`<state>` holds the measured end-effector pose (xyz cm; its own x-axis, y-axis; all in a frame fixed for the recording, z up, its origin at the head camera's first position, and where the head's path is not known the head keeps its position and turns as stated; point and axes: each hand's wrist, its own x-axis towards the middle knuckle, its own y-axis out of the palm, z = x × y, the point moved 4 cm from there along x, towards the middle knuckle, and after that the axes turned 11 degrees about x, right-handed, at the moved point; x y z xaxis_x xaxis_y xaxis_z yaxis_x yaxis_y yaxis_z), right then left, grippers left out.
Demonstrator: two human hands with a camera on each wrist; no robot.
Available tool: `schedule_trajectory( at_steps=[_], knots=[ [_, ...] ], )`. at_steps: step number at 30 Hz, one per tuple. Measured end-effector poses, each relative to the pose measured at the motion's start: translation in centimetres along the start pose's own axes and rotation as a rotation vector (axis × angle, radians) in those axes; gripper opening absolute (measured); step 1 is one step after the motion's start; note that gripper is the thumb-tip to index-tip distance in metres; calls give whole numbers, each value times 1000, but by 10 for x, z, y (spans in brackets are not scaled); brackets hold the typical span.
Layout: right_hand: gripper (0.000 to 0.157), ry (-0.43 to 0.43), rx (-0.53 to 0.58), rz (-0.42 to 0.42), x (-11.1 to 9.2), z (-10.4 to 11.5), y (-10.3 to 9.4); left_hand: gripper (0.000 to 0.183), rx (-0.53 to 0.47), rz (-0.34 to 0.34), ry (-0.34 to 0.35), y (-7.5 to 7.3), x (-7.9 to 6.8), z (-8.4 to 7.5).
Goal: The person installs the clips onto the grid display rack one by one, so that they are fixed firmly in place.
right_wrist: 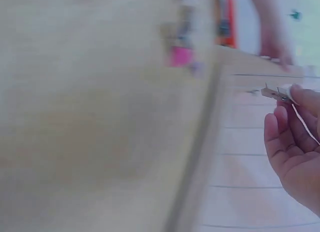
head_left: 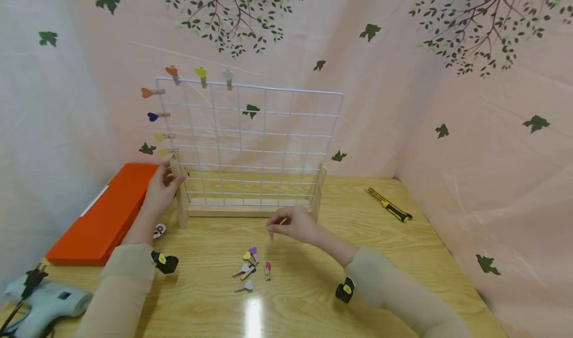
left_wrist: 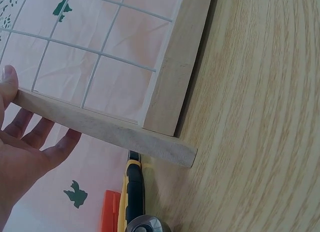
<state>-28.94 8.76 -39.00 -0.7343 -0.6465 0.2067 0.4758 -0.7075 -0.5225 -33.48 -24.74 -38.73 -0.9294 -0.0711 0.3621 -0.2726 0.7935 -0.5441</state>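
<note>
A white wire grid in a wooden stand (head_left: 241, 211) stands upright on the table. Heart-topped clothespins line its top left, among them an orange one (head_left: 172, 71) and a yellow one (head_left: 201, 73); several more run down its left side. My left hand (head_left: 161, 186) holds the stand's left wooden post (left_wrist: 110, 129), thumb on one side and fingers on the other. In front of the stand's right part, my right hand (head_left: 295, 224) pinches a small wooden clothespin (right_wrist: 274, 94) between thumb and fingertips; its top is covered by the fingers. Loose clothespins, including a pink-topped one (head_left: 267, 271), lie below.
To the left lies a flat orange case (head_left: 107, 213), with a pale glue gun (head_left: 49, 298) nearer the front. A yellow-and-black tool (head_left: 388, 205) rests at the right. Printed cloth walls (head_left: 367, 129) stand behind the table.
</note>
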Motion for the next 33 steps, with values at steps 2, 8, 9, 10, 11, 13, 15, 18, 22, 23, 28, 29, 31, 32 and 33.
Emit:
schedule_trajectory(
  at_steps=[2,8,9,10,11,13,15,18,22,23,28,29,31,32,33],
  knots=[
    [14,-28,28,-27,7,18,-13,56,-4,-3,-3,-1,0,1],
    [13,-204,13,-133,28,83,-53,56,-10,-4,-4,-2,1,-1],
    [13,-240,-12,-156,31,97,-58,55,-7,-5,-9,-2,1,-1],
    [12,-286,-30,-175,33,111,-64,55,-7,-6,-11,-1,1,-2],
    [11,-328,-45,-194,35,125,-69,55,-10,-4,-13,-1,2,-2],
    [10,-395,-55,-233,38,152,-78,55,-15,-3,-18,-1,3,-2],
    [12,-465,-40,-273,44,175,-87,55,-24,1,-19,0,2,-1],
    [13,-544,-7,-345,55,198,-99,55,-30,11,-23,0,1,1],
    [13,-597,-11,-437,71,217,-113,56,-37,10,-25,0,-2,1],
    [13,-590,-30,-462,75,221,-116,56,-36,6,-23,0,-3,1],
    [14,-511,-153,-558,95,228,-130,55,-26,-8,-26,0,-2,1],
    [14,-493,-171,-568,100,226,-133,55,-23,-13,-25,0,-2,2],
    [15,-472,-187,-571,112,218,-140,55,-21,-14,-29,0,-1,2],
    [14,-462,-188,-567,117,214,-143,55,-19,-16,-30,0,-1,2],
    [14,-450,-181,-556,122,209,-145,55,-17,-16,-31,0,-1,2]
  ],
)
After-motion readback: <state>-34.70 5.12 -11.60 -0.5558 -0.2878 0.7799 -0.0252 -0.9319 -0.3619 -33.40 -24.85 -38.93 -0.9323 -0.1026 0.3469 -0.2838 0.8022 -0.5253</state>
